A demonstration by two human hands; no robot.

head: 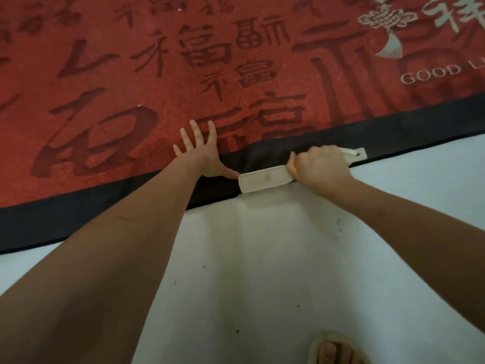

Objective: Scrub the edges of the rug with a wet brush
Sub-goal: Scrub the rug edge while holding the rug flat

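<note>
Scrubbing underway: right hand [319, 166] grips the cream plastic brush [265, 181] on the red rug's black border [393, 130]; left hand [202, 151], fingers spread, pins it; next stroke needs firm pressure along the edge

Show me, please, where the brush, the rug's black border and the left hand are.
brush [265, 179], head view, top of its pale back.
black border [393, 127], head view, dark strip along rug edge.
left hand [200, 151], head view, back of hand.

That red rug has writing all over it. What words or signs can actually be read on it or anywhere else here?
"GOOD L": pale letters on the red rug, upper right; the rest is cut off by the picture's edge.
Large dark Chinese-style characters woven across the rug: stylised, not reliably readable.
Pale characters beside the knot ornament: cut off, unreadable.
Brush: no lettering visible.
</note>
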